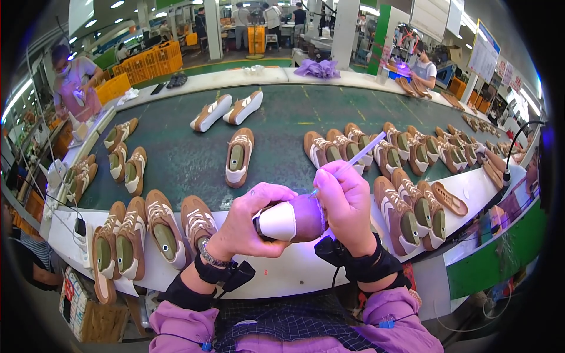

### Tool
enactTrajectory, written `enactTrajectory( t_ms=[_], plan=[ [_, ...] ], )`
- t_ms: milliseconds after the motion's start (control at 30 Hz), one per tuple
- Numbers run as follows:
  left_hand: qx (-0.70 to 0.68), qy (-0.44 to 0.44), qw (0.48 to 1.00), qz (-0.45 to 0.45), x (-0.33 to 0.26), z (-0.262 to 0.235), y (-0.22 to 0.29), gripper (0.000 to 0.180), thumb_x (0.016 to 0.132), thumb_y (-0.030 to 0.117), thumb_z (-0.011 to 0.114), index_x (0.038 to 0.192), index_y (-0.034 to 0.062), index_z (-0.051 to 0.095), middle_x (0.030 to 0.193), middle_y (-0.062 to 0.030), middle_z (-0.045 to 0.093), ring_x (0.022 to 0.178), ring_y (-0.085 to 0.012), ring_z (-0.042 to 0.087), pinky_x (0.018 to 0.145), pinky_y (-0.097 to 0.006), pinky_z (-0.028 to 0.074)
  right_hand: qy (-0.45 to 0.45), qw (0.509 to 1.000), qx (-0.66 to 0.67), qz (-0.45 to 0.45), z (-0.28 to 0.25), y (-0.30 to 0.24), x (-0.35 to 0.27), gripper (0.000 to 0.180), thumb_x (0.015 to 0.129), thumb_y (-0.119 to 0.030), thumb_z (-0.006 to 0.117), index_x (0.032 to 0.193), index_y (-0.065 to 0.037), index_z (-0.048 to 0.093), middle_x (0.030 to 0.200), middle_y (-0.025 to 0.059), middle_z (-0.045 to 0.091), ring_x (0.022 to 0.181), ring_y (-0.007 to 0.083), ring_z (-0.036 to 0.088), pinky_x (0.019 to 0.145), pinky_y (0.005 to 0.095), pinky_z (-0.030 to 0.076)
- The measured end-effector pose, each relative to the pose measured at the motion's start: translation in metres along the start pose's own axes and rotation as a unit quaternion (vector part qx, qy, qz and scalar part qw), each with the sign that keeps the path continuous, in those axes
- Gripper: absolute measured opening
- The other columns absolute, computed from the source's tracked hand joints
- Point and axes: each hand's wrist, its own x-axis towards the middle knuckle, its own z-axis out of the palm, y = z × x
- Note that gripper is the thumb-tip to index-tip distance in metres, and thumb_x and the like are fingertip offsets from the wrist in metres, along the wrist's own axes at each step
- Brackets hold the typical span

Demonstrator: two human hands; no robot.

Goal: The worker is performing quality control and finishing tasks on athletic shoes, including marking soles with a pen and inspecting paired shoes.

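Note:
My left hand (244, 220) is wrapped round a brown and white sneaker (307, 216), held over the near edge of the bench with its white patch turned up. Pinched in my right hand (348, 206) is a thin, pale, pen-like stick (369, 147), slanting up to the right. Its lower tip is at the brown part of the sneaker, close to the sole edge; whether it touches, I cannot tell. Purple light falls on both hands and the sneaker. Just left of my left hand stands a laced sneaker (197, 216), and another sneaker (240, 157) stands beyond my hands.
A green conveyor belt (194, 156) carries several sneakers, with two tipped on their sides (226, 112). More stand along the white ledge (282, 273), beside a loose brown sole (449, 199). A black lamp arm (513, 141) rises at right. Co-workers (76, 85) sit beyond the belt.

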Motion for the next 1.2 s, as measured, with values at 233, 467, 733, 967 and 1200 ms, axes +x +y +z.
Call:
enactTrajectory(
  t_ms=[233, 467, 733, 967, 1200],
  plan=[
    [-0.006, -0.013, 1.000, 0.009, -0.002, 0.004, 0.002, 0.055, 0.052, 0.008, 0.074, 0.103, 0.0016, 0.057, 0.100, -0.0122, 0.061, 0.092, -0.0227, 0.059, 0.083, -0.032, 0.047, -0.012, 0.999, 0.010, 0.038, -0.004, 0.002, -0.004, 0.013, 0.089, -0.011, 0.054, 0.082, 0.000, 0.055, 0.068, -0.0028, 0.053, 0.060, 0.0020, 0.045, 0.053, 0.0191, 0.036],
    [-0.020, -0.012, 1.000, -0.001, -0.002, 0.008, 0.003, 0.055, 0.051, 0.008, 0.074, 0.103, 0.0014, 0.057, 0.099, -0.0123, 0.061, 0.091, -0.0233, 0.059, 0.083, -0.032, 0.047, -0.015, 1.000, 0.014, 0.004, -0.008, 0.002, -0.009, 0.012, 0.089, -0.009, 0.054, 0.083, 0.000, 0.056, 0.068, -0.0011, 0.054, 0.060, 0.0027, 0.047, 0.054, 0.0198, 0.039],
    [-0.020, -0.011, 1.000, -0.007, 0.001, 0.005, -0.001, 0.055, 0.052, 0.009, 0.074, 0.104, 0.0005, 0.057, 0.100, -0.0121, 0.060, 0.091, -0.0212, 0.060, 0.083, -0.031, 0.047, -0.009, 0.998, 0.015, -0.061, -0.011, 0.013, -0.006, 0.009, 0.087, -0.005, 0.054, 0.081, 0.001, 0.057, 0.067, 0.0012, 0.055, 0.059, 0.0044, 0.048, 0.053, 0.0206, 0.039],
    [-0.027, -0.003, 1.000, -0.001, 0.005, 0.007, -0.005, 0.055, 0.053, 0.009, 0.074, 0.105, 0.0009, 0.056, 0.100, -0.0124, 0.060, 0.092, -0.0216, 0.061, 0.083, -0.031, 0.048, -0.010, 0.991, -0.002, -0.136, -0.015, 0.020, -0.002, 0.007, 0.086, -0.003, 0.054, 0.081, 0.001, 0.057, 0.067, 0.0020, 0.055, 0.057, 0.0053, 0.049, 0.052, 0.0212, 0.039],
    [-0.022, 0.004, 1.000, -0.003, 0.009, 0.009, -0.007, 0.054, 0.053, 0.009, 0.073, 0.104, 0.0005, 0.057, 0.100, -0.0121, 0.061, 0.092, -0.0213, 0.060, 0.084, -0.031, 0.047, 0.013, 0.994, 0.002, -0.108, -0.015, 0.018, 0.000, 0.007, 0.086, -0.003, 0.054, 0.082, 0.002, 0.057, 0.070, 0.0038, 0.056, 0.059, 0.0070, 0.050, 0.053, 0.0219, 0.040]
  ],
)
